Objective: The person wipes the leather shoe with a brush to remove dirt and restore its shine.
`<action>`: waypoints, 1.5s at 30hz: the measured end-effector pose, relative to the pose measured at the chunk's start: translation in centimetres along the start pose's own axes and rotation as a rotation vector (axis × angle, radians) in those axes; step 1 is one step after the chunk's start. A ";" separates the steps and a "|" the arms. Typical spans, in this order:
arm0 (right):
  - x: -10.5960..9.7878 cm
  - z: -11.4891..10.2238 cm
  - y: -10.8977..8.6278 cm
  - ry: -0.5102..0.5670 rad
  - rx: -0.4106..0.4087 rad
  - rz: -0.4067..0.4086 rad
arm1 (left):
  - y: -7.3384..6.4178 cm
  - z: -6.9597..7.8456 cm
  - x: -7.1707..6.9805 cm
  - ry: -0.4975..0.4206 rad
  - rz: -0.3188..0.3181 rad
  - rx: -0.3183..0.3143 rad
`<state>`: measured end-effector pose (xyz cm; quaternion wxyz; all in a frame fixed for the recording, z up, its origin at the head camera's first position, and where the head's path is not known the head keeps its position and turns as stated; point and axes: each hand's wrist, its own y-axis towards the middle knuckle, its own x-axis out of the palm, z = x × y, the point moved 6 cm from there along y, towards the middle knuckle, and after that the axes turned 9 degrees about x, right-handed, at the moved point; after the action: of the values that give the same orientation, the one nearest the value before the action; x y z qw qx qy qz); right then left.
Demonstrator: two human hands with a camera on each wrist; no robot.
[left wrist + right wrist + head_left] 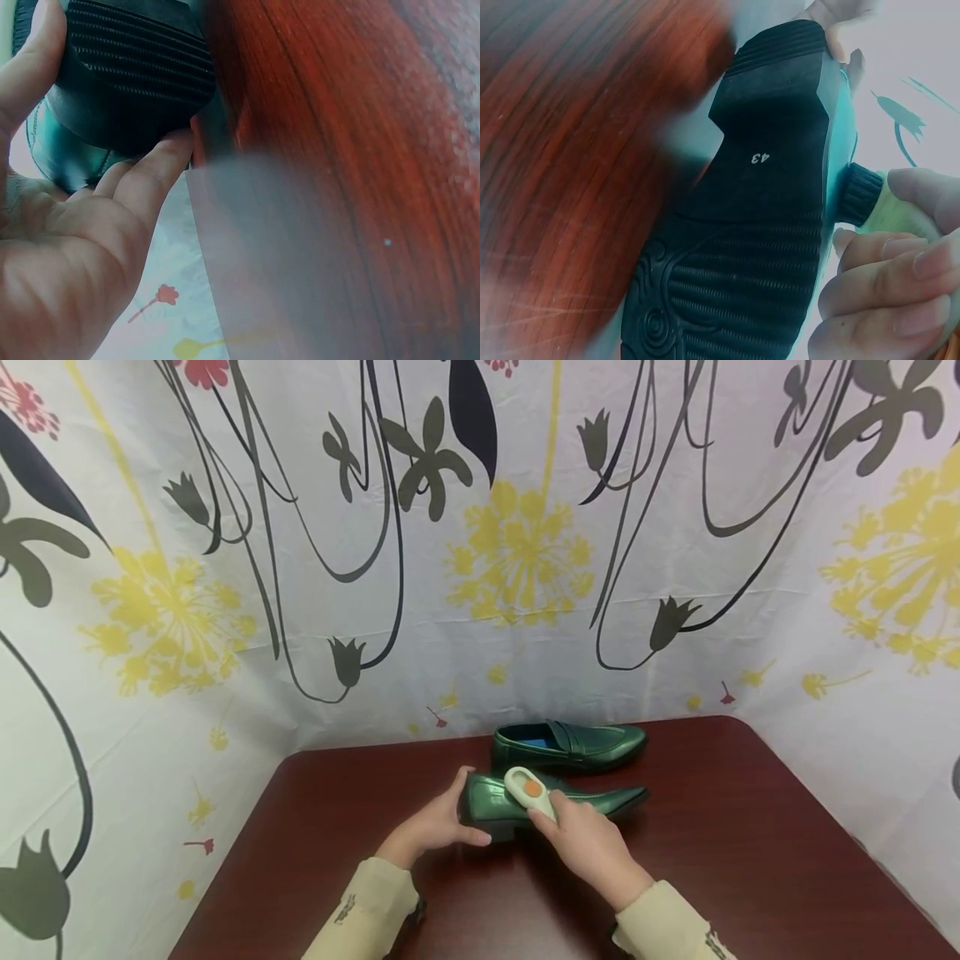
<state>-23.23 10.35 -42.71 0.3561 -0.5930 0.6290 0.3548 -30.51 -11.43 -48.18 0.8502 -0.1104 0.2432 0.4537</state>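
Observation:
A dark green loafer (pixel 487 802) is held up off the table, its toe pointing right. My left hand (pixel 438 825) grips it round the heel, thumb on one side and fingers on the other. In the left wrist view the ribbed black heel (pixel 139 64) lies between them. My right hand (pixel 592 847) holds a pale shoe brush (pixel 542 806) with an orange spot on its handle. The brush's dark head (pixel 859 195) meets the loafer's side in the right wrist view. There the black sole (pixel 757 195) shows the number 43.
Behind the held one, a second green loafer (pixel 607 745) stands upright on the dark red wooden table (pixel 360 793), toe to the right, blue showing inside. A white floral cloth (pixel 525 677) hangs round the table's back and sides.

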 end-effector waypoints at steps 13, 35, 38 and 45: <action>1.2 -1.6 0.8 -0.024 -0.019 -0.027 | -0.3 -0.1 0.2 -0.020 0.009 0.009; 2.2 -4.0 1.4 -0.054 -0.034 -0.057 | 0.0 0.0 0.2 -0.121 0.001 0.077; 2.6 -4.2 1.4 -0.062 -0.037 -0.057 | 0.1 0.0 0.2 -0.119 0.000 0.084; 3.3 -4.9 1.0 -0.103 -0.087 -0.027 | 0.2 0.0 0.2 -0.110 0.009 0.077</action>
<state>-24.50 4.51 -43.15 0.3667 -0.5973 0.5856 0.4073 -30.58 -11.21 -48.27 0.8638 -0.0513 0.2137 0.4534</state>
